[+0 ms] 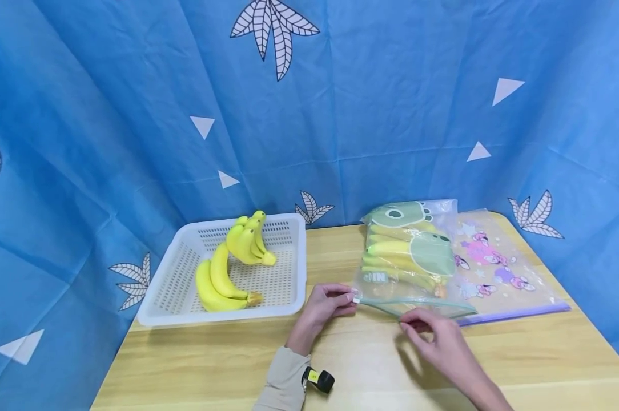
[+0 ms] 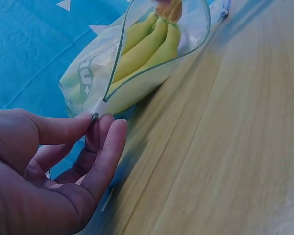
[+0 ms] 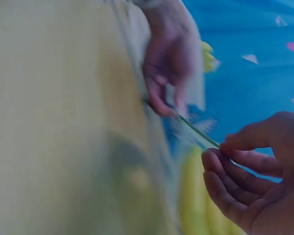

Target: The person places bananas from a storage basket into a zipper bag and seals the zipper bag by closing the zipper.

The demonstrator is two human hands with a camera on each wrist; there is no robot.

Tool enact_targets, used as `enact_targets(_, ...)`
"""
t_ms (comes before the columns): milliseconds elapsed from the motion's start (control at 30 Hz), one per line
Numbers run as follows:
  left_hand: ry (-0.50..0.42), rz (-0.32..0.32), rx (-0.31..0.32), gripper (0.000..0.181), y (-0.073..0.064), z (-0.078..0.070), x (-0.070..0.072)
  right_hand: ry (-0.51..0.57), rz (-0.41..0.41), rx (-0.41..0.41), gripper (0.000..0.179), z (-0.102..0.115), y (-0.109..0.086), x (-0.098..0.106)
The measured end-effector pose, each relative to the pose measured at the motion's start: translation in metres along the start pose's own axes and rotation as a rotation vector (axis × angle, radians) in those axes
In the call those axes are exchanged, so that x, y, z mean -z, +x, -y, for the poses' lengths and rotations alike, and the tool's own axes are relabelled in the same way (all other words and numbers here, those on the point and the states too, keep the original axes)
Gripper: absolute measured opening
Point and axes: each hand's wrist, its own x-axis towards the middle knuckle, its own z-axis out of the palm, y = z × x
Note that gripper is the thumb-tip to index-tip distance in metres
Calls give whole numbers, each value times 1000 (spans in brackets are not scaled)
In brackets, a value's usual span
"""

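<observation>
A clear zip bag (image 1: 407, 291) with a green cartoon print lies on the table, bananas (image 1: 392, 257) inside it. At the bag's left corner, by the white zip slider (image 2: 100, 106), my left hand (image 1: 326, 308) pinches the end of the zip between thumb and fingertips. Farther along the green zip edge, my right hand (image 1: 435, 339) pinches the rim with thumb and forefinger. The mouth gapes in the left wrist view, with the stem end (image 2: 169, 10) of the bananas near the opening. In the right wrist view the green strip (image 3: 201, 132) stretches between both hands.
To the left stands a white perforated basket (image 1: 152, 297) with two bunches of bananas (image 1: 219, 285) in it. A second clear bag (image 1: 520, 291), purple-zipped with a cartoon print, lies flat beside the first at the right. Behind the wooden table (image 1: 212, 359) hangs a blue curtain (image 1: 392, 103).
</observation>
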Motion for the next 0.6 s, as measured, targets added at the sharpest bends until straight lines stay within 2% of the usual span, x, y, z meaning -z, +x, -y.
enact_targets(67, 5, 0, -8, 22, -1, -1, -1, 144, 94, -125, 14, -4, -2, -13)
enact_targets(133, 17, -6, -21, 22, -2, -2, -2, 328, 178, -251, 23, -8, -2, -25)
enact_targets(200, 31, -13, -26, 21, -3, -3, -3, 497, 219, -362, 35, -11, -1, -33)
enact_targets(267, 44, -18, -27, 21, -3, -3, -3, 679, 219, -469, 45, -13, 0, -40)
enact_targets(400, 59, -14, -29, 20, -4, -4, -4, 1053, 128, -680, 59, -9, 6, -48)
enact_targets(467, 62, -7, -28, 20, -5, -4, -6, 1224, 49, -766, 59, -5, 8, -52)
enact_targets(533, 62, 3, -20, 20, -5, -3, -7, 1348, -47, -829, 55, 0, 11, -56)
enact_targets(600, 62, 11, -19, 19, -6, -3, -8, 1416, -141, -860, 48, 4, 14, -61)
